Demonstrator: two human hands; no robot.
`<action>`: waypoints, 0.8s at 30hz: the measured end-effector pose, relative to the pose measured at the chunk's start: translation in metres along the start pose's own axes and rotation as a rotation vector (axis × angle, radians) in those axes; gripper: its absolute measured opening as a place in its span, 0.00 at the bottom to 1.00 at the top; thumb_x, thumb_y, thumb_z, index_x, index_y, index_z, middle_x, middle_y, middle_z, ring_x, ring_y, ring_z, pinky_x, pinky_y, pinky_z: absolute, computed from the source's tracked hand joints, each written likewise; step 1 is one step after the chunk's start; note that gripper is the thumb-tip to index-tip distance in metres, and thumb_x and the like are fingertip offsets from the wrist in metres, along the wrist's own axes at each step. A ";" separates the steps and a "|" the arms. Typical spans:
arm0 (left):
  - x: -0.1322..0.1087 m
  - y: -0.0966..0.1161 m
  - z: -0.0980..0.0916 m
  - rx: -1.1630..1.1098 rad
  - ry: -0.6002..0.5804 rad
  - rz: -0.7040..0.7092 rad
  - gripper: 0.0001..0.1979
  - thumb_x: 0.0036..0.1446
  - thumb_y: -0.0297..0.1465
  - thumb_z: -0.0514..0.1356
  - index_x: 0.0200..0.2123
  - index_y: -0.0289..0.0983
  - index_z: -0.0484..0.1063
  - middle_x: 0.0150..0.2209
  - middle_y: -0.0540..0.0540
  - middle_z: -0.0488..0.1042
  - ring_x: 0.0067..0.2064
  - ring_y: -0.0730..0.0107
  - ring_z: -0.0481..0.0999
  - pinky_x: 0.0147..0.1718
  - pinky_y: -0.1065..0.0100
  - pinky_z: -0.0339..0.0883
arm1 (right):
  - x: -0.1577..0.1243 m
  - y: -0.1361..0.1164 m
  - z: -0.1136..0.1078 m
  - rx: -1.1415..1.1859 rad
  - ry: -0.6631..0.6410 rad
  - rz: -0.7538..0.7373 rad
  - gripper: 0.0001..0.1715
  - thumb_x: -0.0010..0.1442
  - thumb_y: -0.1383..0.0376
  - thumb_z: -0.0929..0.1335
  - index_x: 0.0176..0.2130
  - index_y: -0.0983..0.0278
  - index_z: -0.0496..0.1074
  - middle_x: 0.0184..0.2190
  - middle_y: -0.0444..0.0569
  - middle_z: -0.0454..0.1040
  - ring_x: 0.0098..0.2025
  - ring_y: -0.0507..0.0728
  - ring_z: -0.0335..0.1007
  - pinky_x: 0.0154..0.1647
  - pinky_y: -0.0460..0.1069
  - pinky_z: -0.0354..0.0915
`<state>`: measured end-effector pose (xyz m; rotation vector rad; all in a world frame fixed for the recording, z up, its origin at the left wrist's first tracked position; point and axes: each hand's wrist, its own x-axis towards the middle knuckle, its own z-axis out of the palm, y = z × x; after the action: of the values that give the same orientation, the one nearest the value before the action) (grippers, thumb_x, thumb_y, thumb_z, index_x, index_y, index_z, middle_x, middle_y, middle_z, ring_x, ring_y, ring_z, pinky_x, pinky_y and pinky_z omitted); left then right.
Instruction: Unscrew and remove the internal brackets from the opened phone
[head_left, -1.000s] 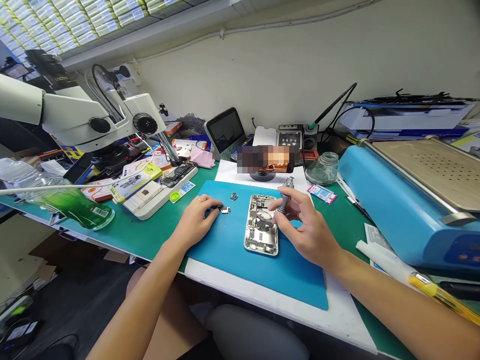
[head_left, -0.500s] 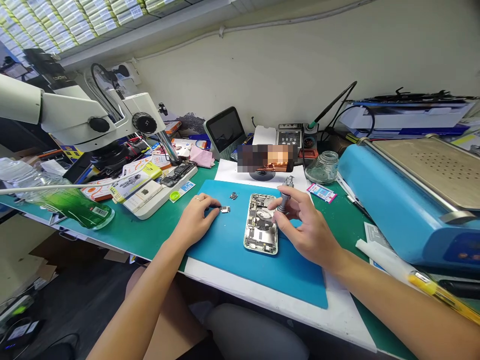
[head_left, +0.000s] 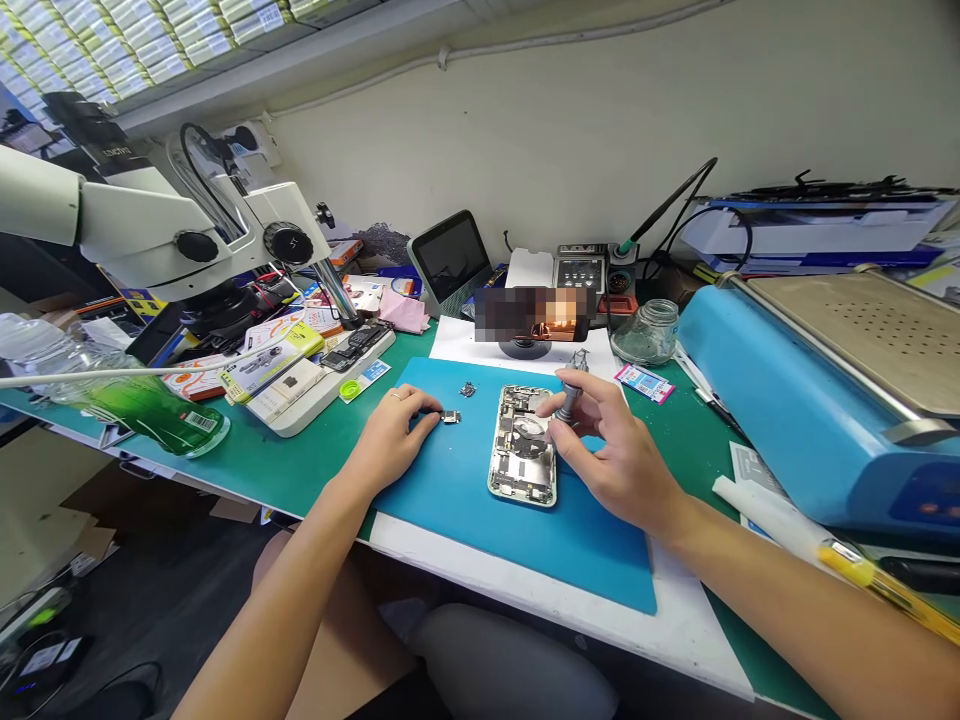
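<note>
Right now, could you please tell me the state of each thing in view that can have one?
Phone: open, inner parts exposed
Blue mat: lying flat under the phone
Left hand: fingertips beside a small part, contact unclear
Right hand: gripping a grey object
Bottle: partly filled with green liquid
Desk display: screen dark
Propped screen: lit, partly blurred out
Soldering iron: in its holder

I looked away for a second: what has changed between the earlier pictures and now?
Nothing has visibly moved, been grasped or let go. The right hand still holds the grey object by the opened phone; the left hand stays at the small metallic part.
</note>
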<state>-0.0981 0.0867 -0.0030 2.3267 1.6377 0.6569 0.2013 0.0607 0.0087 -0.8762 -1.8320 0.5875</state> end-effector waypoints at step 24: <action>0.001 0.000 -0.002 -0.007 -0.013 0.026 0.14 0.70 0.40 0.61 0.52 0.37 0.75 0.52 0.42 0.76 0.51 0.62 0.78 0.52 0.54 0.75 | 0.001 -0.005 -0.001 -0.005 -0.021 0.042 0.25 0.70 0.67 0.66 0.63 0.55 0.60 0.43 0.47 0.77 0.38 0.54 0.77 0.31 0.46 0.77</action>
<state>-0.0989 0.0872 -0.0013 2.3466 1.5998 0.6501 0.2000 0.0579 0.0132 -0.9168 -1.8387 0.6202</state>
